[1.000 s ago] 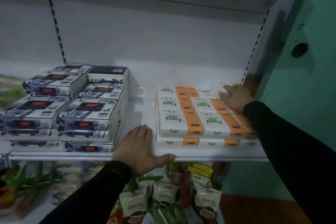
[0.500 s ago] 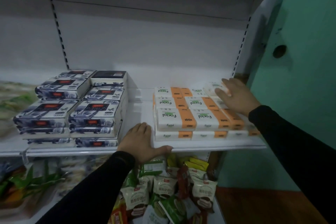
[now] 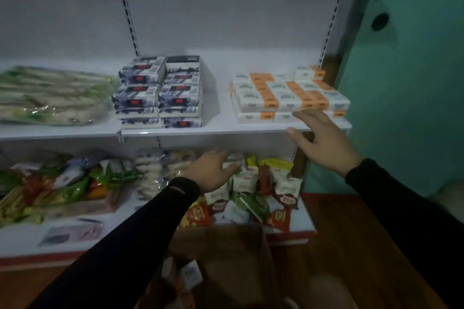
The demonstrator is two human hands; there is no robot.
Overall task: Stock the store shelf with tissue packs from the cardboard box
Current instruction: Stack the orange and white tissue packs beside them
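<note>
White-and-orange tissue packs (image 3: 288, 95) lie stacked in two layers at the right end of the white shelf (image 3: 200, 130), with one more pack on top at the back right. My right hand (image 3: 324, 140) hovers open just in front of the shelf edge below that stack, holding nothing. My left hand (image 3: 213, 170) is lower, open, in front of the snack shelf, fingers spread. A brown cardboard box (image 3: 226, 258) stands dim at the bottom centre, below my arms; its contents are hard to make out.
Dark blue-and-white tissue boxes (image 3: 160, 93) are stacked mid-shelf, and a large plastic-wrapped bundle (image 3: 50, 95) lies to their left. Snack packets (image 3: 251, 193) fill the lower shelf. A green wall (image 3: 406, 83) closes the right side; wooden floor lies below.
Both hands have pulled back from the shelf: the right came off the tissue stack, the left left the shelf edge and dropped lower. The view has backed away and tilted down, showing the box.
</note>
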